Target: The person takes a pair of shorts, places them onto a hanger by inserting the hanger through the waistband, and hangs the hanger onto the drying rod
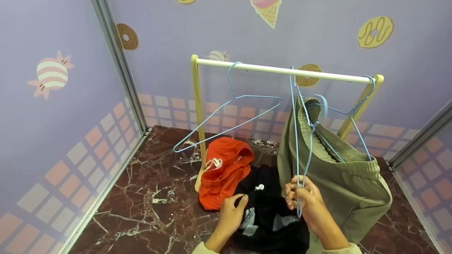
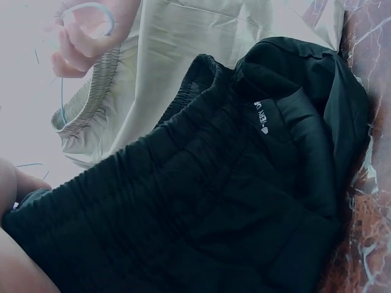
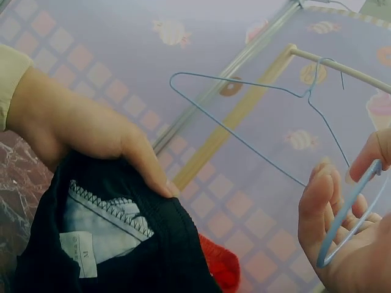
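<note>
My left hand (image 1: pixel 231 213) pinches the elastic waistband of black pants (image 1: pixel 279 233), thumb on the outer side. In the right wrist view a white size label shows inside the black pants (image 3: pixel 177 244). A light-blue clothes hanger (image 1: pixel 297 141) is held by one end in my right hand (image 1: pixel 305 197). It stands on end, its hook (image 1: pixel 324 106) pointing right and off the rail. The left wrist view shows the right hand (image 2: pixel 91 39) above the waistband, with the hanger's curved end in its fingers. The black pants' lower part lies bunched on the floor, its leg length hidden.
Olive pants (image 1: pixel 353 190) hang from another blue hanger (image 1: pixel 362 137) at the right end of the white rail (image 1: pixel 254 67). A bare blue hanger (image 1: pixel 226 102) hangs at the left. Red shorts (image 1: pixel 219 176) with a white drawstring lie on the marble-patterned floor (image 1: pixel 141 197).
</note>
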`<act>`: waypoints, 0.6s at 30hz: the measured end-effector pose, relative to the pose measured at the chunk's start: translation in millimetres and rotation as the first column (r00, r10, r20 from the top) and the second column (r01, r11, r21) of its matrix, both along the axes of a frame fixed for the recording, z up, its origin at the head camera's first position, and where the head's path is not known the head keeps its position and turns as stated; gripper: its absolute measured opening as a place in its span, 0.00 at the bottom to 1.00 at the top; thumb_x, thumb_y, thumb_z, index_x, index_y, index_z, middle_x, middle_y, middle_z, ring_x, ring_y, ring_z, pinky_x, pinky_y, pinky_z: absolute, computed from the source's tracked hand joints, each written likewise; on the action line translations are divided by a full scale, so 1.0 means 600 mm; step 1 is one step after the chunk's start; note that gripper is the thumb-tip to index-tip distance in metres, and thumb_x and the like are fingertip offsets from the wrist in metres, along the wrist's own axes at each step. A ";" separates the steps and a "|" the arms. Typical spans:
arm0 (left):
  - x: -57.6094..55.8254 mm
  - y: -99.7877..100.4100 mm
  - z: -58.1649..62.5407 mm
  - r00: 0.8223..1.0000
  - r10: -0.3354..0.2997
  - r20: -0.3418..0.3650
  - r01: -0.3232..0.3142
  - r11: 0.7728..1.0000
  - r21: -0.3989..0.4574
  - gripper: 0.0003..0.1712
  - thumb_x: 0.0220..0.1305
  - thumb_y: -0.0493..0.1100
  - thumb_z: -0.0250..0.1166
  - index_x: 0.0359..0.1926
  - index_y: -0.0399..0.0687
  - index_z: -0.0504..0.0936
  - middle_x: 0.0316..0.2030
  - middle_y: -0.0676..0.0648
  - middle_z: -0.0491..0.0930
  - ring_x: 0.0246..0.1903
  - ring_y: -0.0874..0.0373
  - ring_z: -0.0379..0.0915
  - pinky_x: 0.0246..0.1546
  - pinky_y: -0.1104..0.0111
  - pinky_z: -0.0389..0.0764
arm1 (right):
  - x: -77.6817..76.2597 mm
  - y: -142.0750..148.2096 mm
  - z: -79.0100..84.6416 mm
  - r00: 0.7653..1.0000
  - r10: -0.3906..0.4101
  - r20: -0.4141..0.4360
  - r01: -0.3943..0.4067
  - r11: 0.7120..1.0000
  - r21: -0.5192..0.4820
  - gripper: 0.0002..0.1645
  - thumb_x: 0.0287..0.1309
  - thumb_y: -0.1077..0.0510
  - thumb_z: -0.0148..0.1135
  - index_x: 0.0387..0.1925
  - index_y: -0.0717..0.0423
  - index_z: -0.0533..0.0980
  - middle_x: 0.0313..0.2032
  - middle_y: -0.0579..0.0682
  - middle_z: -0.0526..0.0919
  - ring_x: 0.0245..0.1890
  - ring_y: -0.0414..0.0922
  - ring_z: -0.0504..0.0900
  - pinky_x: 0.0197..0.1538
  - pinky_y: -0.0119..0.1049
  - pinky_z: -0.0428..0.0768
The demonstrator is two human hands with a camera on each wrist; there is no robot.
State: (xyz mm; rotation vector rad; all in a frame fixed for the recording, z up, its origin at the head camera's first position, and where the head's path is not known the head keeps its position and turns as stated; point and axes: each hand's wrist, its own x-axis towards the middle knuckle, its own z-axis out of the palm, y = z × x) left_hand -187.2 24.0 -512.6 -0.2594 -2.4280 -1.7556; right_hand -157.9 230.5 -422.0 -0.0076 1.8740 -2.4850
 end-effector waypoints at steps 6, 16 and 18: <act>0.003 -0.001 0.004 1.000 -0.006 0.006 0.006 1.000 0.003 0.11 0.61 0.46 0.58 0.36 0.48 0.84 0.35 0.51 0.84 0.40 0.59 0.79 0.45 0.66 0.75 | 0.001 0.007 -0.008 0.999 -0.044 0.014 0.043 0.998 0.041 0.12 0.50 0.72 0.44 0.37 0.59 0.60 0.25 0.51 0.71 0.15 0.42 0.66 0.19 0.31 0.64; 0.001 -0.003 0.002 1.000 -0.013 -0.010 0.013 1.000 0.013 0.11 0.61 0.46 0.58 0.36 0.48 0.84 0.35 0.50 0.84 0.39 0.57 0.78 0.45 0.66 0.75 | 0.005 0.019 -0.018 0.997 -0.067 0.047 0.064 0.997 0.052 0.10 0.54 0.69 0.51 0.36 0.59 0.62 0.25 0.50 0.74 0.14 0.40 0.65 0.17 0.29 0.64; 0.000 -0.004 0.001 1.000 -0.017 -0.010 0.017 1.000 0.017 0.11 0.62 0.46 0.58 0.36 0.47 0.84 0.35 0.50 0.84 0.40 0.57 0.78 0.45 0.66 0.75 | 0.006 0.021 -0.019 0.997 -0.063 0.054 0.060 0.997 0.050 0.09 0.55 0.67 0.52 0.37 0.59 0.63 0.25 0.50 0.75 0.13 0.39 0.64 0.17 0.29 0.64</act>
